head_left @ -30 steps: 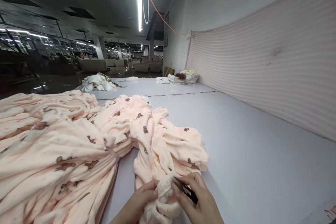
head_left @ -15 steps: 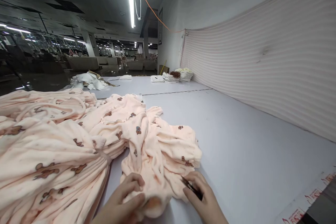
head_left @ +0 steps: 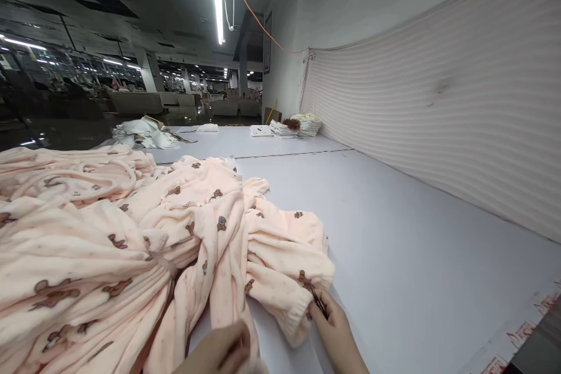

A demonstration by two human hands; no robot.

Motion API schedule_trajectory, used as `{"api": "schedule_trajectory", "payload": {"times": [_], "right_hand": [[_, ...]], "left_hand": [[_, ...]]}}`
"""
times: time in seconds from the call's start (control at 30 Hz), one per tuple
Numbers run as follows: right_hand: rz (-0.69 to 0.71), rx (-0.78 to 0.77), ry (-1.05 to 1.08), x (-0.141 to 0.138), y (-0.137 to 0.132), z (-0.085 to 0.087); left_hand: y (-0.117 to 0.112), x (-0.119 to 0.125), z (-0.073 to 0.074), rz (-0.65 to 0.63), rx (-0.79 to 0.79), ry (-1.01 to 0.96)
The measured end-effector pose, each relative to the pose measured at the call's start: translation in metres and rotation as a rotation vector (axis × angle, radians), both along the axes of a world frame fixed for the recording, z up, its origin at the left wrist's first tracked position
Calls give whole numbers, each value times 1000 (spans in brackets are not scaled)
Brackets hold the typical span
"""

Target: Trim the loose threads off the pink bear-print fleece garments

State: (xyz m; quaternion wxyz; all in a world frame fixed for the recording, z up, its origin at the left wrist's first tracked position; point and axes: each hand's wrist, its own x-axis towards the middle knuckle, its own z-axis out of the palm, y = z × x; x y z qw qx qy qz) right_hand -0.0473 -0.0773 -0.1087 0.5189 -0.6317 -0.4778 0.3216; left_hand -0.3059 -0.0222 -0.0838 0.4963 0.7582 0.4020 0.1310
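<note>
A pile of peach fleece garments printed with small brown bears lies across the grey table. My left hand, blurred at the bottom edge, is closed on a fold of the fleece. My right hand pinches small dark thread snips against the ribbed cuff of one garment, touching its edge.
A striped pale cloth hangs along the right side of the table. Stacks of folded white pieces and a heap of white fabric sit at the far end. Red-printed tape marks the near right edge.
The fleece has been pulled toward me and turned over, so the cuff now lies out to the right. My left hand dropped to the bottom edge; my right hand with the snips moved onto the cuff.
</note>
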Motion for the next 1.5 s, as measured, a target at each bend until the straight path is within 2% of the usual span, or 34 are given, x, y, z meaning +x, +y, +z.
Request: {"api": "schedule_trajectory", "payload": {"times": [0.13,0.27,0.37,0.47,0.57,0.73,0.77,0.87,1.0,1.07,1.13,1.23,1.3,1.43,1.5], "right_hand": [[-43,-23,125,-15,8,2],[-92,-37,163,-25,16,11],[-165,-30,36,-32,16,18],[-234,11,-186,-37,11,21],[-186,5,-148,-36,11,23],[-137,-20,-5,-30,20,29],[-122,-12,0,-31,21,30],[-49,16,50,-40,25,35],[3,57,168,-49,27,44],[-50,61,145,-48,25,47],[-98,72,31,-47,21,46],[-121,211,-296,-49,14,38],[-138,298,-470,-53,14,32],[-211,246,-529,-59,22,32],[-168,160,-494,-58,25,37]], "left_hand": [[15,12,18,181,-138,-196],[18,16,27,240,-370,-408],[16,17,28,270,-559,-555],[15,14,31,300,-614,-579],[13,8,35,270,-525,-484],[9,7,34,-22,-139,33],[8,11,33,-15,-77,50],[5,30,30,78,45,-84],[6,50,29,131,91,-163],[8,52,30,169,37,-201],[9,49,34,187,-91,-317],[9,42,41,194,-422,-567],[7,39,46,189,-602,-653],[6,36,47,196,-689,-615],[6,34,47,205,-683,-593]]}}
